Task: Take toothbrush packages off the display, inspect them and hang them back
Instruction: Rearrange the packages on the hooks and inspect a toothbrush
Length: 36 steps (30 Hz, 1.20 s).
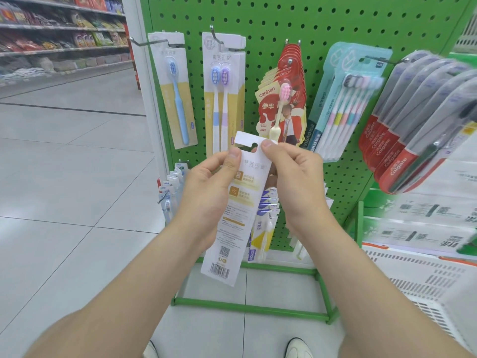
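I hold a long white and yellow toothbrush package (232, 218) upright in front of the green pegboard display (322, 27), its printed back with a barcode facing me. My left hand (206, 187) grips its upper left edge, thumb on the card. My right hand (291, 174) pinches its top right next to the hang hole. On the hooks above hang a single blue toothbrush package (175, 91), a twin-brush package of the same brand (223, 91), red canban packages (286, 102), teal multi-brush packs (343, 99) and grey-red Colgate packs (418, 120).
More small packages (169, 195) hang low on the board behind my hands. The display's green floor frame (247, 308) stands just ahead of my shoes. White plastic baskets (423, 280) sit at the right. An aisle with stocked shelves (64, 34) runs off to the left.
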### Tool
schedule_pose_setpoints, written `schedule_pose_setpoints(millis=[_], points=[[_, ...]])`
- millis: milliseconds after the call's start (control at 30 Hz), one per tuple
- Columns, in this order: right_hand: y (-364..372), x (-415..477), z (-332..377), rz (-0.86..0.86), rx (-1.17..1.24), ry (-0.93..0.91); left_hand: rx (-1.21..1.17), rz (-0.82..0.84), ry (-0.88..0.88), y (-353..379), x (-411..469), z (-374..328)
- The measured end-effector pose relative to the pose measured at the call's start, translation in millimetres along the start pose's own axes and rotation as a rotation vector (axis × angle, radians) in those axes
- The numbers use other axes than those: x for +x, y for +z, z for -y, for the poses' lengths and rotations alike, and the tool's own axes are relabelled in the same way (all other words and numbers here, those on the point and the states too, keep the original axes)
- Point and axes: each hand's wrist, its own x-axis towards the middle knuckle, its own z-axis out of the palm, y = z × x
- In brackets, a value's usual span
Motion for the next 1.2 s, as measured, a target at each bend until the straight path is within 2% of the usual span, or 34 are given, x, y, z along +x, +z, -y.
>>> schedule_pose_setpoints(millis=[233,467,700,1033,1200], points=[[-1,3,-1,-0.077,0.032,-0.01,0.146,0.004,0.037,4,0,2],[-4,3,-1,-0.063,0.016,0.016,0.134,0.016,-0.017,1,0,-2],[-2,1,-2,0.033,-0.037,0.001,0.138,-0.035,-0.026,-4,2,-7],[-6,2,-5,0.023,-0.236,-0.07,0.342,-0.03,0.107,-10,2,-7],[-7,2,-7,0.016,-0.269,-0.096,0.394,0.036,0.165,-13,5,-8]])
